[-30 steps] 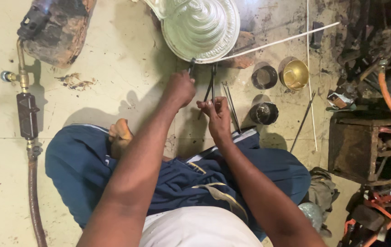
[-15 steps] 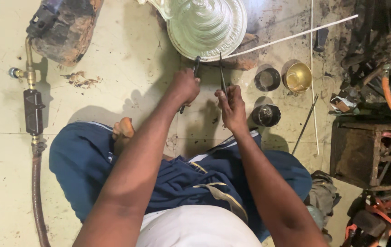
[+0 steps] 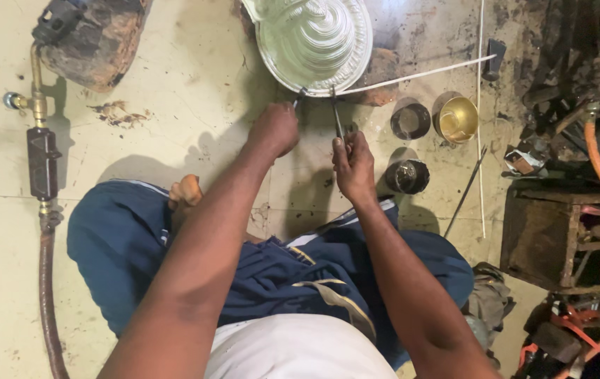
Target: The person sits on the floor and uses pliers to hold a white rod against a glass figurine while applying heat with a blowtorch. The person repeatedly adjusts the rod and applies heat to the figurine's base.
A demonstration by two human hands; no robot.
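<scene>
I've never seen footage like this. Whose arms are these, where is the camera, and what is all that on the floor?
There is no machine here: a camera worn on a person's head looks down at their own arms and lap. The left hand and right hand each grip a thin dark tool, tips at the rim of a white ribbed metal dish on the tiled floor. Nearby stand a brass cup and two dark round pots; a hose with brass fittings lies to the left.

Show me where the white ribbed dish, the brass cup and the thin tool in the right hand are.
white ribbed dish (image 3: 314,38): head view, on its raised ribbed centre.
brass cup (image 3: 456,119): head view, on its inner wall.
thin tool (image 3: 337,116): head view, on the shaft above the right hand (image 3: 354,165).
</scene>
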